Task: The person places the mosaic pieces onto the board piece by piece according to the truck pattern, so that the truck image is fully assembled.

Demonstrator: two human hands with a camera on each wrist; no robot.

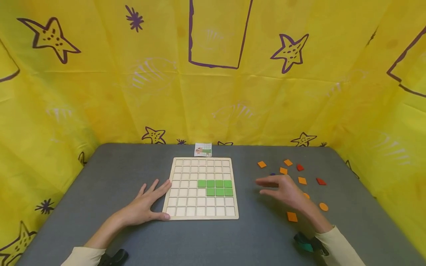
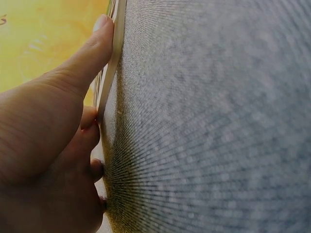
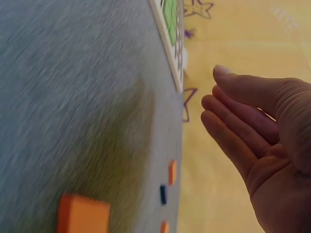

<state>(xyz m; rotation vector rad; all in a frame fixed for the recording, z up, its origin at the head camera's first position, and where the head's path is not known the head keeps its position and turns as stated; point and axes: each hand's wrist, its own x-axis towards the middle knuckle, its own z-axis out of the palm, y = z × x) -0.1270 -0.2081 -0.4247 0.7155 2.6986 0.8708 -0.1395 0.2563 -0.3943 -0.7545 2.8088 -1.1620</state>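
Observation:
A pale wooden grid board [image 1: 190,201] lies on the dark grey table, with several green square tiles [image 1: 219,183] set in two rows on its right side. My left hand [image 1: 141,207] is spread at the board's left edge; its thumb and a fingertip touch the frame. In the left wrist view the thumb [image 2: 90,53] rests along the board's rim. My right hand [image 1: 283,188] hovers right of the board, over the table, fingers extended and thumb apart. The right wrist view shows nothing between thumb and fingers [image 3: 233,126].
Loose orange pieces [image 1: 292,217], some square and some round, lie around the right hand. Two red pieces [image 1: 321,181] sit farther right. A dark blue piece [image 1: 272,174] is partly hidden by that hand. A small picture card [image 1: 203,149] stands behind the board. Yellow cloth [image 1: 213,92] surrounds the table.

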